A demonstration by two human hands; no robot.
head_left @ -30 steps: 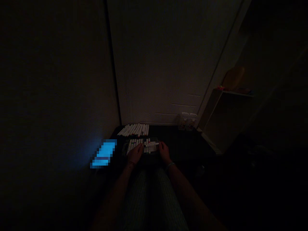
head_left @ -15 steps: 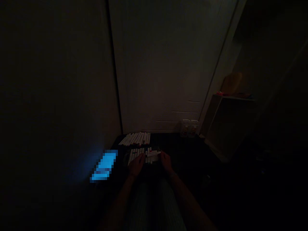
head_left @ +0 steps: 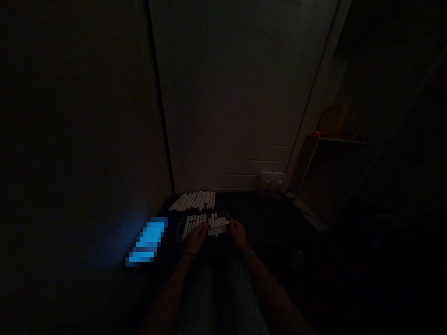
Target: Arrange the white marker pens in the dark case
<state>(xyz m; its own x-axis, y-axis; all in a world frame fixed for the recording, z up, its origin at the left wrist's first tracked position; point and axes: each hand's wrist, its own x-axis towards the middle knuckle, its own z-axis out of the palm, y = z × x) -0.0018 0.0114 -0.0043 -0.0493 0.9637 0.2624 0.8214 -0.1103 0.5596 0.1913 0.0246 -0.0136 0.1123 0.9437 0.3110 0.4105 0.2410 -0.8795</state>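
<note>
In dim light, a white marker [head_left: 220, 224] lies nearly level between my two hands. The fingers of my left hand [head_left: 195, 238] are closed at its left end, and those of my right hand [head_left: 239, 234] are closed at its right end. Under and beside it, several white markers with coloured marks [head_left: 193, 224] lie side by side in what looks like a dark case, whose edges are hard to see. Farther back, a row of several more white markers [head_left: 195, 200] lies slanted on the dark tabletop [head_left: 272, 218]. My fingertips are partly lost in shadow.
A glowing blue, pixelated screen [head_left: 147, 242] is at the left by the wall. Two clear containers [head_left: 272, 185] stand at the back right against a pale panel [head_left: 237, 93]. Farther right is a cabinet [head_left: 335, 172] with an orange object [head_left: 331, 118] on top.
The view has shifted slightly, so everything sits a little farther left. Both hands keep their hold on the marker, with little other visible movement.
</note>
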